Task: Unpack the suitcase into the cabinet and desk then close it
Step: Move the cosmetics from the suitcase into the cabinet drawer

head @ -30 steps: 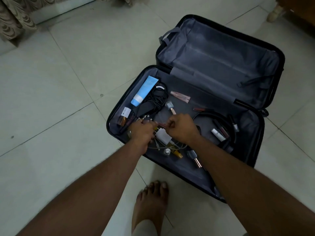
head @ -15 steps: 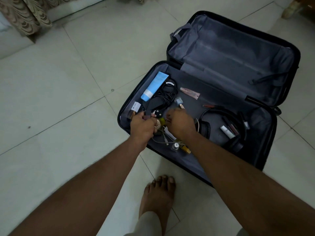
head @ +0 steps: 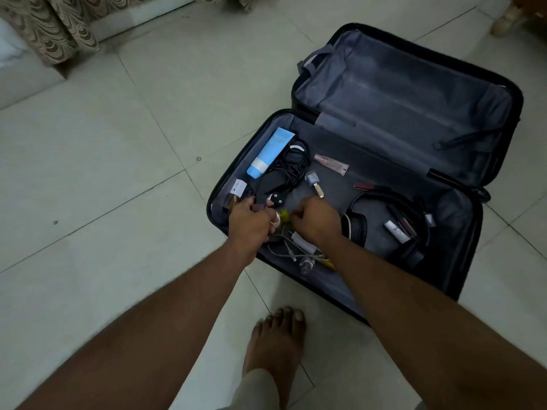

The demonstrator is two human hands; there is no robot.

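Left grip (head: 248, 223) clutches small bottles (head: 275, 217) inside suitcase (head: 461, 261).

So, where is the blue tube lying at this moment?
In the head view, the blue tube lies in the far left corner of the suitcase lower half, along its left wall, beside the tangle of black cables.

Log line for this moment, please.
suitcase open on floor | left hand gripping small items | right hand picking among loose items | unpacking unfinished
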